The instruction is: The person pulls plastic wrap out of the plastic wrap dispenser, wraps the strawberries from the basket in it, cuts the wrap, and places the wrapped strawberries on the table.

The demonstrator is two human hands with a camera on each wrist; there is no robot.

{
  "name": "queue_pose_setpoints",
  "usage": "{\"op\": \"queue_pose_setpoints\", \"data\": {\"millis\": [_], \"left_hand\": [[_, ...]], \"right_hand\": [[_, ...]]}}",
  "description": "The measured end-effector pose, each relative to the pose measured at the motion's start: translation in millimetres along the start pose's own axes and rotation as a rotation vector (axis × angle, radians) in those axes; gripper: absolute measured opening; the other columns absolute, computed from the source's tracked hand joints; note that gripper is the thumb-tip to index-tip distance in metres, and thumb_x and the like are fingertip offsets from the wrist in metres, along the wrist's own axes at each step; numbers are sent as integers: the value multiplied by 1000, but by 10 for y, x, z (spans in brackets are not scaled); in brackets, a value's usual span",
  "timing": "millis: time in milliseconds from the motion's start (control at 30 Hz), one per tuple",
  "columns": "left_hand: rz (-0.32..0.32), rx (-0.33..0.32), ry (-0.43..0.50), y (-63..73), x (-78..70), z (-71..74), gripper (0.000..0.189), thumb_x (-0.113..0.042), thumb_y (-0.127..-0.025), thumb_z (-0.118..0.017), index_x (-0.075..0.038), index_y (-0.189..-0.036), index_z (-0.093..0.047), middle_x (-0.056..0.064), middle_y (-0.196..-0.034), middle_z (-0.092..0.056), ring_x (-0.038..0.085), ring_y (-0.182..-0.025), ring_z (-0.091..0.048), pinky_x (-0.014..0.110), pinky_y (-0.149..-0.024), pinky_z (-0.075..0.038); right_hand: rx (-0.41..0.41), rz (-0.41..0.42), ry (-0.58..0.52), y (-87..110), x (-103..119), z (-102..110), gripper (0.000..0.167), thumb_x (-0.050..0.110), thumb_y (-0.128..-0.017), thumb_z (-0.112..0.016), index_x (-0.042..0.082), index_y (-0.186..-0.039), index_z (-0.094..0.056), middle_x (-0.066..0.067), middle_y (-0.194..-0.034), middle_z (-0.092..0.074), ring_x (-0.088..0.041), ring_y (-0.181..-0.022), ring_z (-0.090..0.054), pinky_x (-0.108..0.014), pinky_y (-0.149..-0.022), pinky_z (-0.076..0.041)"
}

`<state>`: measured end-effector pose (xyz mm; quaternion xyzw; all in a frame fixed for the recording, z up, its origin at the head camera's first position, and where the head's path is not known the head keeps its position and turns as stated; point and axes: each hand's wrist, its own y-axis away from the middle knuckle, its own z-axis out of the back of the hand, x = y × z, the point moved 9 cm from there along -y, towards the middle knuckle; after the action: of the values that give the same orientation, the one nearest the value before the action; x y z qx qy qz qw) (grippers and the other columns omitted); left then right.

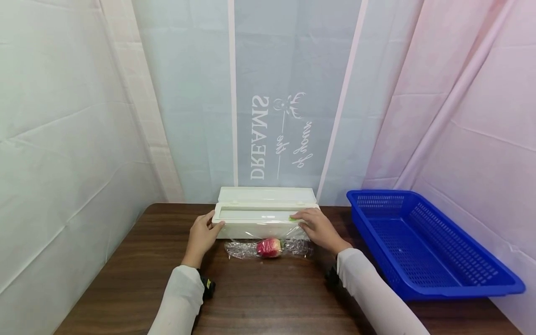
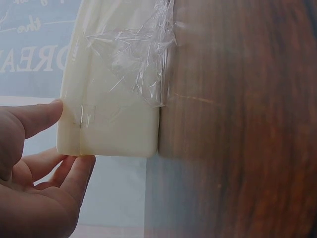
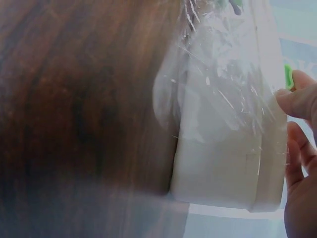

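Observation:
A long white cling film dispenser [image 1: 259, 230] stands near the back of the table, its lid [image 1: 266, 194] raised behind it. My left hand [image 1: 204, 235] grips the dispenser's left end, thumb on the front edge and fingers round the end. At the right end of the top, my right hand [image 1: 317, 228] holds a small green slide cutter [image 1: 293, 218] between thumb and finger. Clear cling film [image 3: 218, 74] hangs down the dispenser's front. Right before it on the table lies a red and yellow apple [image 1: 269, 248], with crumpled film spread out on both sides.
A blue perforated plastic basket [image 1: 399, 274] stands at the right of the brown wooden table [image 1: 268, 298]. Pale fabric curtains [image 1: 201, 93] rise behind the table and along both sides.

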<state>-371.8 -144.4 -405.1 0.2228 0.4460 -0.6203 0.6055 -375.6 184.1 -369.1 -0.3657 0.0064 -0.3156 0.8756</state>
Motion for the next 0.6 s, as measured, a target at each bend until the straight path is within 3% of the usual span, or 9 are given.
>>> {"op": "queue_pose_setpoints", "data": {"millis": [400,600], "left_hand": [[6,8,5,-6,4,-17,62,-17,-97,-70,7,-147,-43,30,-140,-44,41,-127,-51,47,-101,-48],[13,22,7,-10,18,-25,62,-19,-97,-69,5,-148,-42,29,-141,-44,40,-128,-51,47,-101,-48]], "right_hand": [[53,22,36,8,25,-47,40,-6,-90,-68,13,-124,-72,-5,-122,-69,-30,-116,-59,-52,-99,-43],[83,20,62,-4,44,-81,44,-7,-90,-64,16,-128,-71,-1,-125,-69,-29,-112,-59,-49,-93,-46]]}}
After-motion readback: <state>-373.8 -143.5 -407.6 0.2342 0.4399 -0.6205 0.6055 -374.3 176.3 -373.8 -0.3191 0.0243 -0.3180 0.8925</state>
